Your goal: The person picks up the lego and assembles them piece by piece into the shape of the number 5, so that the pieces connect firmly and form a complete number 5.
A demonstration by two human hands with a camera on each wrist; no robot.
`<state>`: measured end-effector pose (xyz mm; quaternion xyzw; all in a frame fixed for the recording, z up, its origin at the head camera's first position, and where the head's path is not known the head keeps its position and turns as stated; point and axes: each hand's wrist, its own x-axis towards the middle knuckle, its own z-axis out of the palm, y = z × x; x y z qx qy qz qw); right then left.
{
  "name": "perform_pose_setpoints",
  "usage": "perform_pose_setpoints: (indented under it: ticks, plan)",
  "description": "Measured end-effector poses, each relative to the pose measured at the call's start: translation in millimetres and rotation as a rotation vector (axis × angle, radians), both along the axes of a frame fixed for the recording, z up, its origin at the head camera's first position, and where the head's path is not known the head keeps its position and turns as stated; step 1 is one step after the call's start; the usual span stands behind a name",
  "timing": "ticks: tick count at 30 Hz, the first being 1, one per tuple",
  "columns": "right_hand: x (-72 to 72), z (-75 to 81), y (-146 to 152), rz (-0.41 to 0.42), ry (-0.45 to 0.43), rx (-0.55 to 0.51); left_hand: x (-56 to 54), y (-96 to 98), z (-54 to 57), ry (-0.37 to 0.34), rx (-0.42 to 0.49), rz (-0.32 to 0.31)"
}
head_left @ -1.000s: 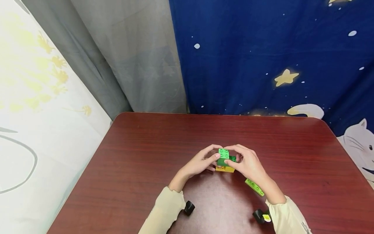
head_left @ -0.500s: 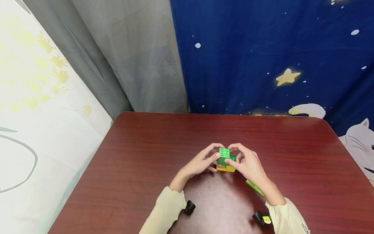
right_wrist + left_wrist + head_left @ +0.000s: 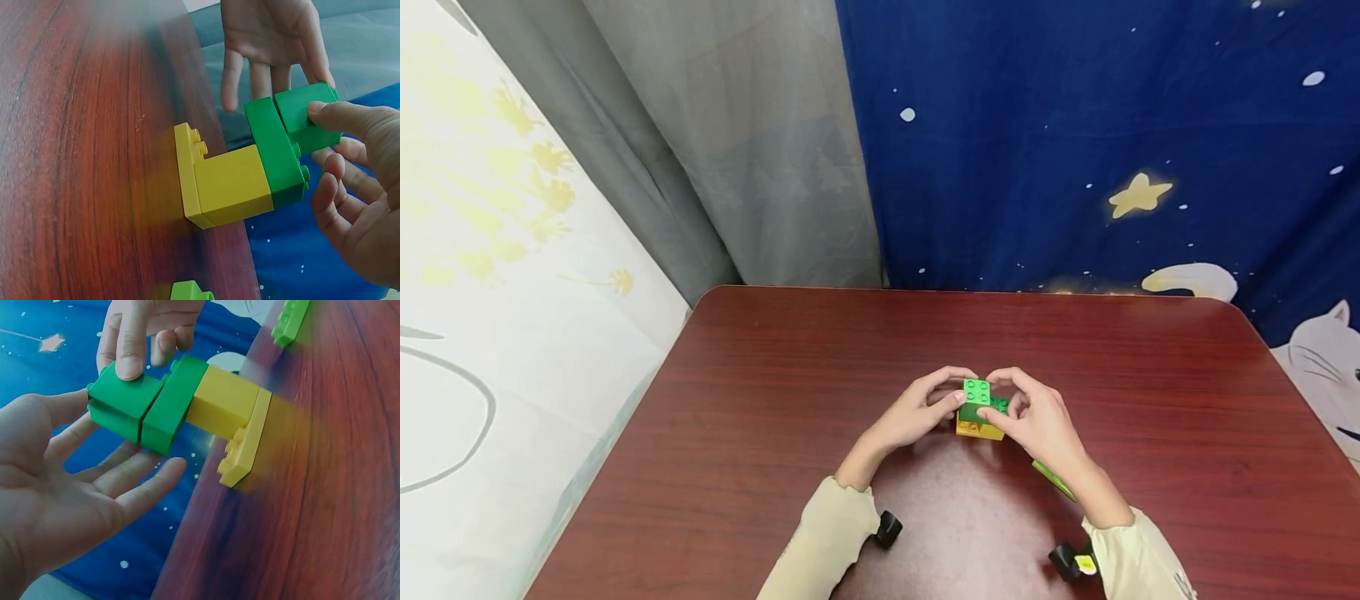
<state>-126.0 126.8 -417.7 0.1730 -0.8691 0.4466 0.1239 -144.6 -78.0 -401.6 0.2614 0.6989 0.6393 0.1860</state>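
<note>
A small stack of toy building bricks stands on the table: a flat yellow plate [image 3: 185, 175] at the bottom, a yellow block [image 3: 232, 184] on it, then a longer green brick [image 3: 273, 150]. On top, at the left end, sits a square green brick [image 3: 976, 390]; a thin dark line shows between the two green ones. My left hand [image 3: 913, 412] pinches the square brick with thumb and index finger, other fingers spread beside the stack. My right hand [image 3: 1037, 421] pinches it too, thumb on the near face, remaining fingers curled in the air.
A light green brick strip [image 3: 1054, 481] lies on the reddish-brown table [image 3: 790, 400], partly behind my right forearm. Black wrist devices [image 3: 889, 530] show under both sleeves. Grey and blue curtains [image 3: 970, 167] hang behind the table's far edge.
My right index finger has drawn slightly back from my left one. The lower fingers of my left hand have pulled in behind the stack. The bricks stay put.
</note>
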Motion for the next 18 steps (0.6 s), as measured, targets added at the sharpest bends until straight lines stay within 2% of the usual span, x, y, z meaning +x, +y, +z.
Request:
perform_pose_setpoints:
  ticks: [11,18]
  plan:
    - [1.4,-0.8,0.0,0.016,-0.02,-0.018,-1.1,0.4,-7.5,-0.069,0.12,0.0]
    - [2.3,-0.6,-0.3,0.008,-0.039,-0.038,-3.6,0.9,-11.8,-0.08,0.153,-0.006]
